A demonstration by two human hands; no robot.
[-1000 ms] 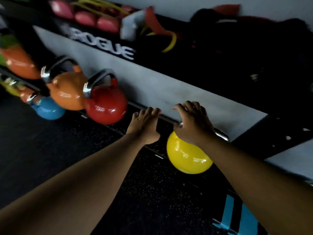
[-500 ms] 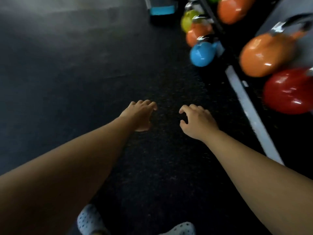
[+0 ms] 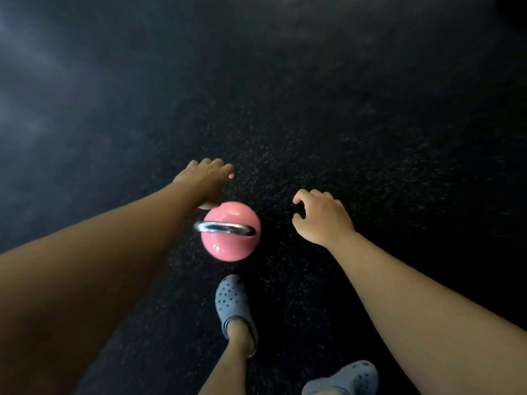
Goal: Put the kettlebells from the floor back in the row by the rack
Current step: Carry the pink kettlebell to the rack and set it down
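A pink kettlebell [image 3: 230,232] with a chrome handle across its top stands on the black rubber floor [image 3: 328,115], seen from straight above. My left hand [image 3: 206,181] hovers just beyond and left of it, fingers loosely spread, holding nothing. My right hand [image 3: 320,217] hangs to the right of the kettlebell, a short gap away, fingers curled apart and empty. The rack and its row of kettlebells are out of view.
My two feet in grey perforated clogs stand just below the kettlebell, the left foot [image 3: 232,306] and the right foot [image 3: 346,379]. Dark speckled floor stretches all around.
Both hands let go of the yellow kettlebell by the rack. The view swung away from the row over open floor, and now the pink kettlebell lies under my hands.
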